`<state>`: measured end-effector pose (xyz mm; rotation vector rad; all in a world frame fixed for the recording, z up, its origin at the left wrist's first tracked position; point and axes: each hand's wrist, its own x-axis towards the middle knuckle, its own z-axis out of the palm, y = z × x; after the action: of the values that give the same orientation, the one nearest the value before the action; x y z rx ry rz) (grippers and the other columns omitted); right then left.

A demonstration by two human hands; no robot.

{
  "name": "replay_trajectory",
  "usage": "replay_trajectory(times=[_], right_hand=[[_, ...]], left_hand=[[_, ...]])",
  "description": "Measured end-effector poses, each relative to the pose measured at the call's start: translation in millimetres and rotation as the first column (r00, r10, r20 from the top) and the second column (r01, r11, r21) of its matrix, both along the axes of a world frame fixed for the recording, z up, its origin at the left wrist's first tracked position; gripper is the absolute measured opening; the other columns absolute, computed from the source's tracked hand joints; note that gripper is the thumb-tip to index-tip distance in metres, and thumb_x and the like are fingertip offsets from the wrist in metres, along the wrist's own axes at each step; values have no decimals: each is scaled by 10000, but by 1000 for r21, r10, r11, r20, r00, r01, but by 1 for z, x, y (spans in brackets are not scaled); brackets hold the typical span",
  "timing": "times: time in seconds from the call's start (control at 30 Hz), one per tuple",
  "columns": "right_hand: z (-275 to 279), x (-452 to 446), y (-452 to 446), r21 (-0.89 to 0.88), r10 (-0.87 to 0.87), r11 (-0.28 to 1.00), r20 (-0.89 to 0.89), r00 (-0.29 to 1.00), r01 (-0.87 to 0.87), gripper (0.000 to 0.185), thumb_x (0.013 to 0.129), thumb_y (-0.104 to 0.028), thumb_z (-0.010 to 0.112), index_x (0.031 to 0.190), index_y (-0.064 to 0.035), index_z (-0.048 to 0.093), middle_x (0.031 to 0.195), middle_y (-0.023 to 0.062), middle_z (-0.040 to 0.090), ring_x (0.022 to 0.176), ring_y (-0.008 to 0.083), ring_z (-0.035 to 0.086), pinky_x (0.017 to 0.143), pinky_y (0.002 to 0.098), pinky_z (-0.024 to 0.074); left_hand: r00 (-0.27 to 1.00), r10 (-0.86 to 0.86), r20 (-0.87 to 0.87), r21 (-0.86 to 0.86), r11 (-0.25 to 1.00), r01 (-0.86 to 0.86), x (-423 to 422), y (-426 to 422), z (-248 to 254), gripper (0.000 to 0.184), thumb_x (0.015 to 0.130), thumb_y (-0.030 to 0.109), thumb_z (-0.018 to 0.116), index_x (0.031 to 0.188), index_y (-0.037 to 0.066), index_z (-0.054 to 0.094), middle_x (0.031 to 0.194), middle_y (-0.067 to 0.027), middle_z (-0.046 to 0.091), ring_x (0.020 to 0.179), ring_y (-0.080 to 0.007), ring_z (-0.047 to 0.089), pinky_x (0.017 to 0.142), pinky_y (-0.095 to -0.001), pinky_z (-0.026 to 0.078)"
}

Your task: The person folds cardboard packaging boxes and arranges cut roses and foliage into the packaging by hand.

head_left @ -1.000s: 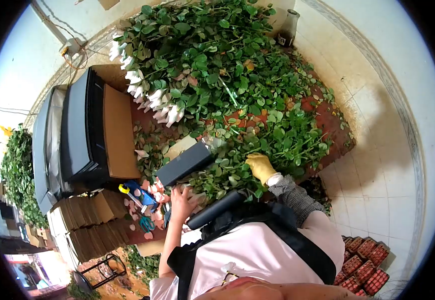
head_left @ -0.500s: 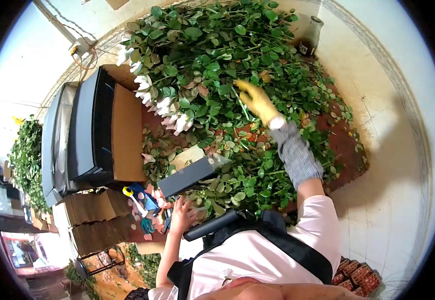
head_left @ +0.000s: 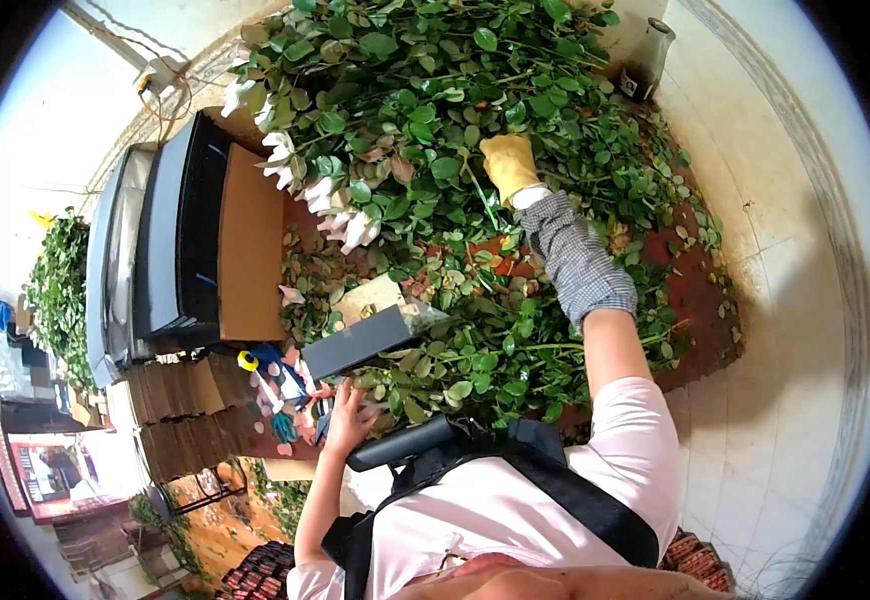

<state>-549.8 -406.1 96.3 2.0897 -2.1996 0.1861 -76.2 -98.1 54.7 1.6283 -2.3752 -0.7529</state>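
Observation:
In the head view, my right hand (head_left: 509, 168), in a yellow glove with a grey checked sleeve above it, reaches into a big heap of leafy rose stems (head_left: 415, 110). Its fingers are curled closed among the stems; what they hold is hidden. A pale green stem (head_left: 479, 188) slants down beside the glove. White rose blooms (head_left: 327, 205) hang at the heap's left end. My bare left hand (head_left: 351, 412) is low by my body, fingers apart, just below a long dark grey block (head_left: 358, 341) and beside more leafy stems (head_left: 485, 370).
A dark box with a cardboard side (head_left: 251, 250) stands at left above stacked cardboard (head_left: 180, 410). Scissors with teal handles (head_left: 283, 428), a yellow-ended tool (head_left: 248, 360) and pink petals lie near my left hand. A glass vase (head_left: 647, 60) stands at the back right.
My right hand has shifted slightly up in the view, and its stretched fingers have curled in. My left hand stays by the grey block. The whole view has tilted a little.

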Motion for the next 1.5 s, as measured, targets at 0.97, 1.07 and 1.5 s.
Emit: replay_trajectory(times=[0.97, 1.07, 1.5], right_hand=[[25, 68, 405, -5, 82, 997, 51, 995, -82, 180, 751, -44, 678, 921, -67, 731, 705, 149, 648, 681, 343, 636, 636, 451, 515], [20, 82, 381, -127, 84, 988, -34, 996, -88, 198, 759, -45, 600, 926, -40, 707, 728, 150, 618, 733, 366, 588, 678, 482, 463], [90, 132, 336, 424, 54, 905, -134, 990, 8, 488, 828, -194, 702, 1271, -58, 552, 1262, 153, 598, 1182, 308, 564, 1050, 428, 415]], left_hand=[[981, 42, -191, -169, 983, -75, 14, 4, -16, 534, 682, 274, 820, 1091, -16, 637, 1181, -192, 519, 1109, -397, 493, 962, -468, 424], [958, 89, -274, -182, 973, -143, 11, 4, -26, 513, 666, 277, 825, 1054, -5, 641, 1214, -199, 508, 1095, -392, 489, 957, -454, 424], [962, -49, -269, -127, 992, 15, 10, -18, -8, 644, 675, 314, 738, 1243, 48, 594, 1345, -205, 482, 1237, -414, 427, 1061, -486, 335]])
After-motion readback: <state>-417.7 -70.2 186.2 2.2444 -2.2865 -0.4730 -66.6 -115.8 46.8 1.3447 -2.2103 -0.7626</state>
